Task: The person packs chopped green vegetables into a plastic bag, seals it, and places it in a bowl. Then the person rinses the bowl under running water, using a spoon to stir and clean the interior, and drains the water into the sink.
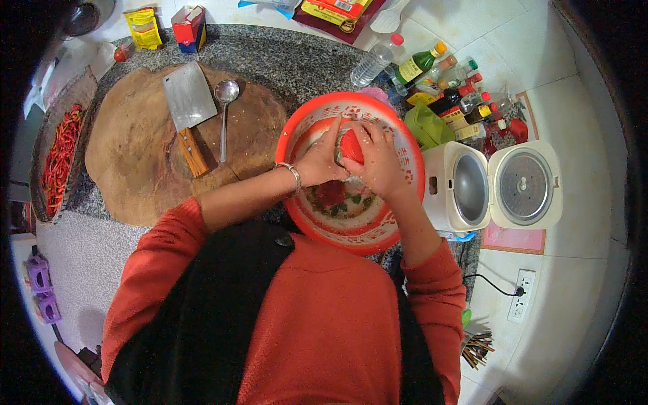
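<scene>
Both hands are inside a red-rimmed basin (289, 200) with a printed pattern on its walls and floor. Between them is a rounded red-topped container (351, 146), mostly hidden by the fingers. My left hand (323, 157), with a bangle at its wrist, grips it from the left, thumb pointing up along its side. My right hand (378, 161) wraps its right side with curled fingers. Small pale bits cling to the right hand. Left of the basin, a cleaver (190, 96) with a wooden handle and a metal spoon (225, 109) lie on a thick round wooden chopping board (126, 136).
A tray of red chillies (62, 157) is at the far left. Several bottles (420, 63) crowd the upper right, beside a rice cooker (440, 182) with its lid (526, 182) raised. A red-and-blue box (190, 29) and yellow pouch (143, 28) stand at the back of the speckled counter (243, 48).
</scene>
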`<state>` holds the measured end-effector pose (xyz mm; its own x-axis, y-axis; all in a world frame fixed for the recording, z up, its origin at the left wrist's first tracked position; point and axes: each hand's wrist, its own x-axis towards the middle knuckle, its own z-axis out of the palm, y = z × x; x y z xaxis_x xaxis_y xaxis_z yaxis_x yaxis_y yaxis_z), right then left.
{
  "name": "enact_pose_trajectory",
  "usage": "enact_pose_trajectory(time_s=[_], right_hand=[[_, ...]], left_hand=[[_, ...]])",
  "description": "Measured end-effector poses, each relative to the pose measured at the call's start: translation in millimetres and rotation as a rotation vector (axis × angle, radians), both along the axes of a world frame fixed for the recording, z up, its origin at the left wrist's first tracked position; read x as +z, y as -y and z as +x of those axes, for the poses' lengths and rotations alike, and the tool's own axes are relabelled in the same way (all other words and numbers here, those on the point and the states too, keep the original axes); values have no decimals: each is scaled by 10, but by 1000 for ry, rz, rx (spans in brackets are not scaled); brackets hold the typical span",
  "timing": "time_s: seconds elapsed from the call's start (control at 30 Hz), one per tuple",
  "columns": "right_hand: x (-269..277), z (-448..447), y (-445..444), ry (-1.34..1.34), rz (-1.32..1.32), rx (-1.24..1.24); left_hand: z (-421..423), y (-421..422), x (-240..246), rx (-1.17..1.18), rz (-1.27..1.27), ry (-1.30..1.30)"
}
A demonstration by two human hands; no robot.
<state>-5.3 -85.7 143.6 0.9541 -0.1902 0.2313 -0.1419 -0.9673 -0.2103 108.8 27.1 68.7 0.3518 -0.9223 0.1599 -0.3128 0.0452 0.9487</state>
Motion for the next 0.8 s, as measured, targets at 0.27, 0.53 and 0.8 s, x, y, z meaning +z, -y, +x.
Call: enact_pose_trajectory(time_s=[0.27, 0.53, 0.8], right_hand=[[217, -304, -331, -26, 18, -317], [134, -420, -335, -18, 126, -346], [845, -729, -352, 162, 206, -231]], left_hand=[[-331, -238, 141, 39, -99, 92], [-389, -520, 359, -100, 88, -459], [-514, -734, 790, 1, 172, -939]])
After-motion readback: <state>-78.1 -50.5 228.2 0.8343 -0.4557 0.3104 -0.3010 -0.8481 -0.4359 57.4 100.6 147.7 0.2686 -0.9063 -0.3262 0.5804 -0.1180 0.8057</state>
